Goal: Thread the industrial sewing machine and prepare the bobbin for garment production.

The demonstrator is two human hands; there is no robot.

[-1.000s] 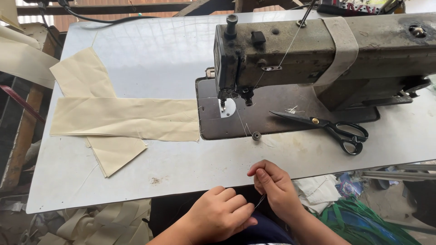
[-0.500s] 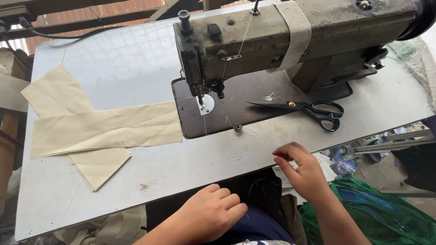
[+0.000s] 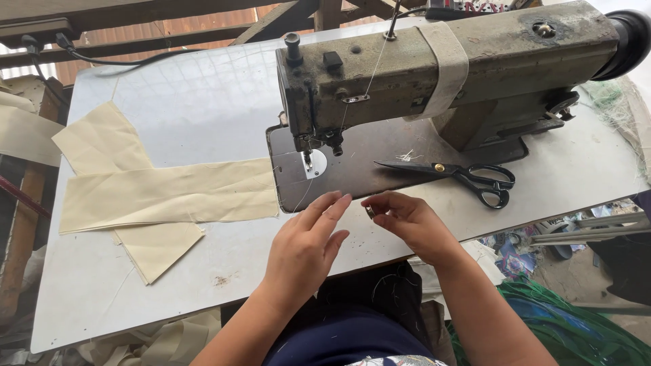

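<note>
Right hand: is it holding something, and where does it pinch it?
The right hand pinches a small round metal piece by its rim, between thumb and fingertips. The left hand is open and holds nothing.

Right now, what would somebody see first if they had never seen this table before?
The big, worn, grey-green sewing machine at the back of the white table stands out first. Black-handled scissors lie on its dark base, and cream cloth strips lie crossed to its left. In front, the right hand pinches something small and the left hand is open beside it.
</note>
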